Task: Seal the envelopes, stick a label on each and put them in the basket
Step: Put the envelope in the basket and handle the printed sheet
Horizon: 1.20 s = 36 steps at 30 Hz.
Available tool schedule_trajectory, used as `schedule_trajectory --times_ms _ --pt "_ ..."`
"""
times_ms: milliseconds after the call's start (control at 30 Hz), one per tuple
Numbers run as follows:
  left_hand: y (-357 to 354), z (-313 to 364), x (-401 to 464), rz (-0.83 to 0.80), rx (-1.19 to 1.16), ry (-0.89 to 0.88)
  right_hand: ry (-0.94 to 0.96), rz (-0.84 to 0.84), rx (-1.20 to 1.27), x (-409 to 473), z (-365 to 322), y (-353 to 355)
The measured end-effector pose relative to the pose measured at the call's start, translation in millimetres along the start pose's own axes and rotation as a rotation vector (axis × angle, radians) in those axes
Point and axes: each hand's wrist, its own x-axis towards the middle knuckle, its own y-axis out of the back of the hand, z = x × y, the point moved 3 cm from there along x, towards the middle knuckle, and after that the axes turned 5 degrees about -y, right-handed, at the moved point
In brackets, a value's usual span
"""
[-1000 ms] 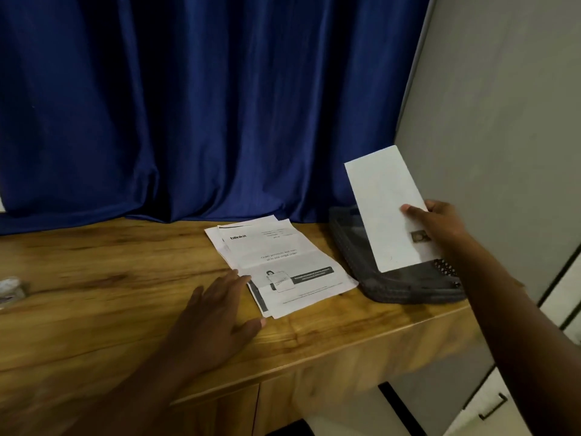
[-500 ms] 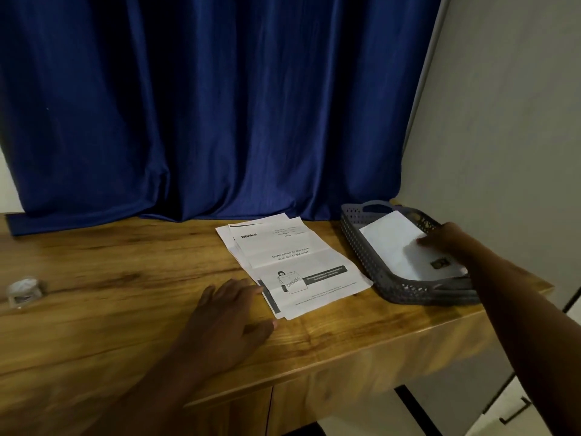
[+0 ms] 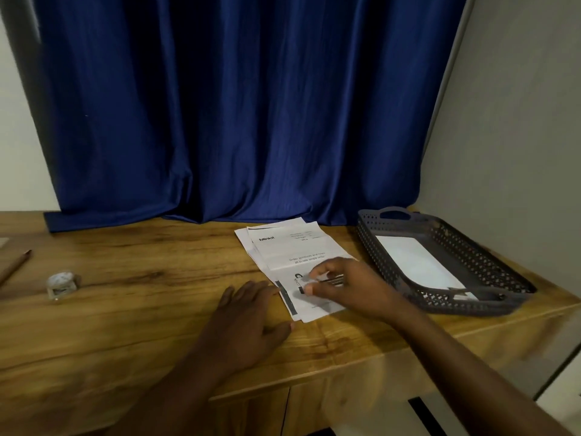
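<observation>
A stack of printed white envelopes lies on the wooden table, near its middle. My right hand hovers over the stack's near half, its blurred fingertips and thumb touching the top envelope. My left hand rests flat on the table just left of the stack, its fingers at the paper's edge. At the right stands a dark grey perforated basket, and inside it lies one plain white envelope with a small dark label near its front end.
A small shiny roll sits on the table at the left, with a pencil at the far left edge. A blue curtain hangs behind the table. A grey wall stands right behind the basket.
My right hand laid the white envelope in the basket, let it go and moved left onto the stack. My left hand stayed flat on the table.
</observation>
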Motion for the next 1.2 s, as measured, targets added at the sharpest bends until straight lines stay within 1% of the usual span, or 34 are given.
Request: schedule_trajectory --times_ms 100,200,267,500,700,833,967,1067,1133,1200 --pt "-1 -1 0 0.024 -0.009 0.000 -0.059 0.127 -0.087 -2 10 -36" --pt "-3 -1 0 0.032 -0.016 0.006 0.019 0.210 -0.248 -3 17 -53" --pt "-4 -2 0 0.033 -0.011 0.008 0.047 0.229 -0.255 -2 20 -56" --pt "-3 -2 0 0.040 -0.008 0.008 0.063 0.290 -0.189 -3 27 -59" --pt "-3 -1 0 0.039 -0.019 0.004 0.048 0.306 -0.121 -2 30 -60" --pt "-2 -1 -1 0.066 -0.026 0.011 0.066 0.323 0.013 -5 29 -58" --pt "2 -2 -3 0.131 -0.102 0.033 0.092 0.329 0.169 -13 21 -51" --pt "11 -4 -9 0.190 -0.144 0.048 0.150 0.331 0.252 -18 15 -46" --pt "24 -5 -19 0.280 -0.152 0.047 0.195 0.322 0.297 -22 12 -44" --pt "41 -8 -35 0.393 -0.147 0.004 0.236 0.306 0.317 -26 7 -42"
